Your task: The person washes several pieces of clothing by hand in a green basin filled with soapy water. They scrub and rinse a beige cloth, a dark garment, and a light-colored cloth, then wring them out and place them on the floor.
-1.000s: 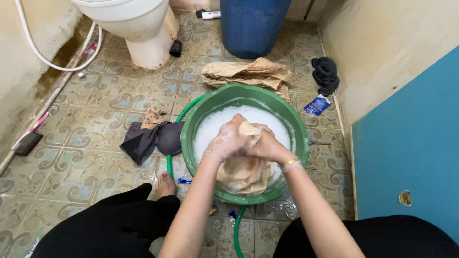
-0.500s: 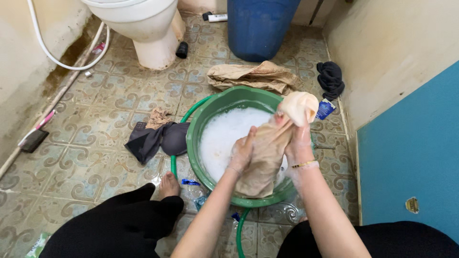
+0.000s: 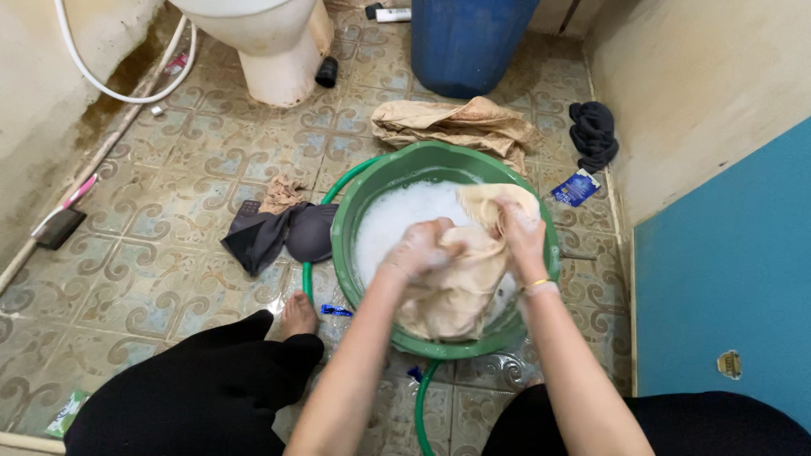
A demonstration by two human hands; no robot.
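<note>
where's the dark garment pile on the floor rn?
In the head view, the dark garment pile lies on the tiled floor just left of the green basin, beyond the bare foot, with a small tan cloth at its far edge.

My arms are bare to above the elbow, no sleeves showing. Soap foam coats my left hand (image 3: pixel 420 252) and my right hand (image 3: pixel 520 234). A thin gold bangle (image 3: pixel 536 285) circles my right wrist. Below my hands, loose black trousers (image 3: pixel 198 393) cover both legs, and my left foot (image 3: pixel 297 314) is bare.

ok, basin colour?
Green basin, suds inside; head view, both hands in it.
</note>
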